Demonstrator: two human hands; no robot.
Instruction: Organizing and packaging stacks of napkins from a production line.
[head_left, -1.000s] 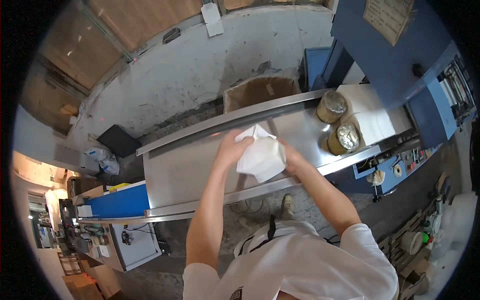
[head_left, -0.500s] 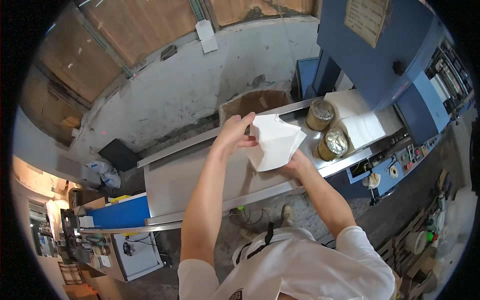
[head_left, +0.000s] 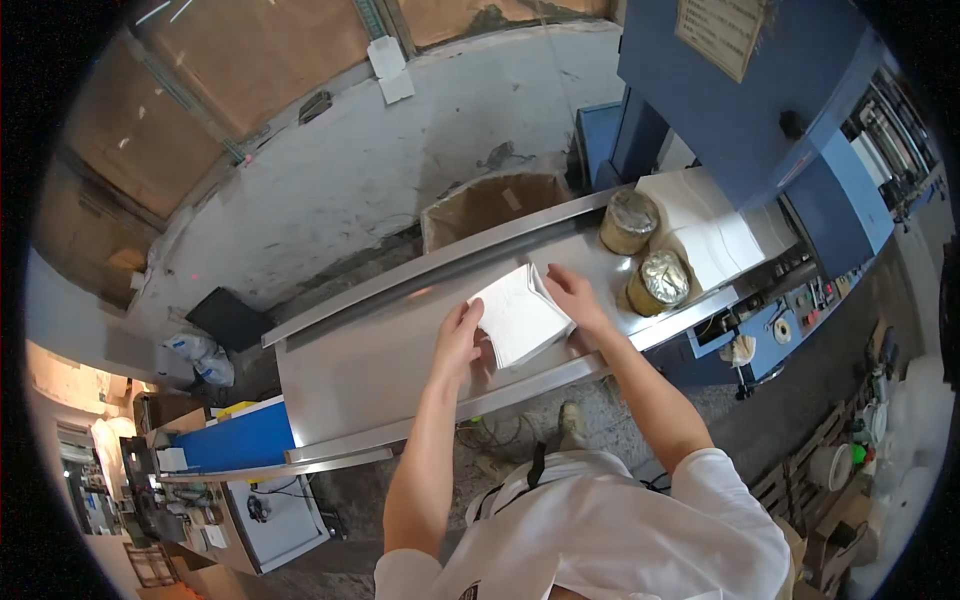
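A small stack of white paper sheets [head_left: 518,315] is between my hands over the metal conveyor table, tilted, with its layered edges showing toward me. My left hand [head_left: 459,343] grips its left side, thumb on top and other fingers partly hidden beneath. Along the right edge, my right hand [head_left: 577,298] presses with bent fingers, some hidden behind the sheets. Past that hand stand two round tins [head_left: 630,222] with crinkled silvery tops, resting by a large white sheet pile [head_left: 703,230].
The metal table [head_left: 370,355] has raised rails on both long sides. A lined carton [head_left: 495,207] stands behind it. At the right rises a blue machine [head_left: 745,95]; a blue belt surface [head_left: 235,437] adjoins the left end.
The paper stack has come down toward the table and turned, its sheets now more squared together. My left hand has lowered, and my right hand has shifted from underneath to the stack's right edge.
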